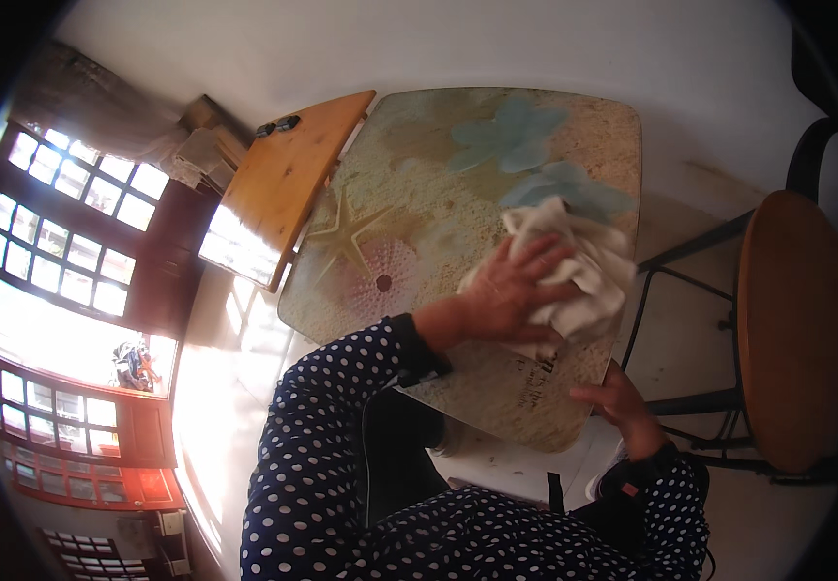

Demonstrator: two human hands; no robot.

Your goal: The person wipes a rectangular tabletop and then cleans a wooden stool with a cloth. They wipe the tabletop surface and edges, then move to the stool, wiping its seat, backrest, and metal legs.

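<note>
A table with a printed top stands before me, showing a starfish, a sea urchin shell, blue flowers and some writing on a sandy ground. My left hand lies spread over a crumpled whitish cloth, pressing it to the right part of the tabletop. Its fingers and the cloth are slightly blurred. At the near right edge, my right hand grips the table with the thumb on top; its other fingers are partly hidden.
An orange-brown wooden table stands close by on the left, with small black objects on it. To the right is a round-seated chair with dark metal legs. A white wall rises behind. Sunlight enters by an open red-framed door.
</note>
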